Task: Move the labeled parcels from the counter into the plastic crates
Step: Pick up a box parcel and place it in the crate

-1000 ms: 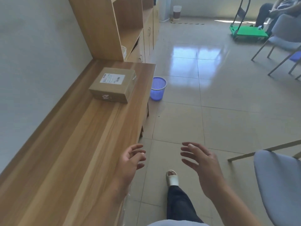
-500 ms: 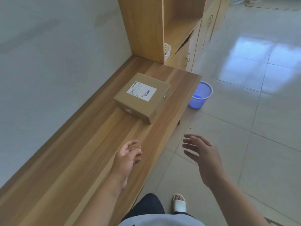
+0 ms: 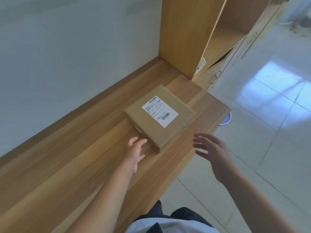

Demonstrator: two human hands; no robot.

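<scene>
Wooden shelf unit (image 3: 181, 34); blue bin (image 3: 227, 119)

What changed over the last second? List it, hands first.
Both hands reached forward: the left hand now nearly touches the brown cardboard parcel with a white label; the right hand hovers open at its right. Nothing is gripped. The parcel stays on the wooden counter.

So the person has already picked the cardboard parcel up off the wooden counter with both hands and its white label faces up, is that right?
Not quite. In the head view the parcel lies flat on the wooden counter, not lifted. The left hand reaches just short of its near corner and the right hand hovers open off to the side, neither gripping it. The white label does face up.
</scene>
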